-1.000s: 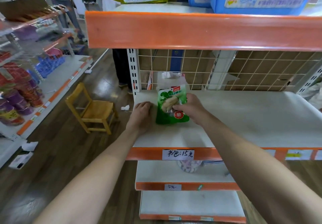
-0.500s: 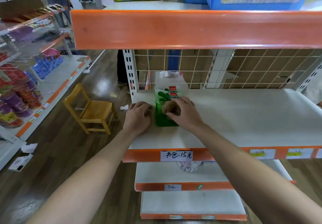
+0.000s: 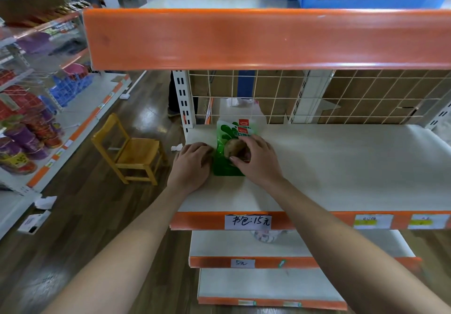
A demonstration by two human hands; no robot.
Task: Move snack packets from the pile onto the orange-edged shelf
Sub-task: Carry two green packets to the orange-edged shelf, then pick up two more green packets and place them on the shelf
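A green snack packet [image 3: 225, 167] lies flat near the left end of the white orange-edged shelf [image 3: 341, 167]. My right hand [image 3: 260, 163] covers its right half, fingers and thumb curled on it over the round lump inside. My left hand [image 3: 191, 164] rests palm down on the shelf board just left of the packet, its fingertips against the packet's left edge. No pile of packets is in view.
A white plastic bag [image 3: 244, 111] sits behind the packet against the wire grid back [image 3: 341, 96]. The upper shelf's wide orange edge [image 3: 268, 37] hangs overhead. A small wooden chair [image 3: 131, 152] stands on the floor at left, beyond it a rack of tubs [image 3: 22, 130].
The packet went from tilted up in my right hand to lying flat on the shelf. My right hand came down over it. My left hand stayed beside it.
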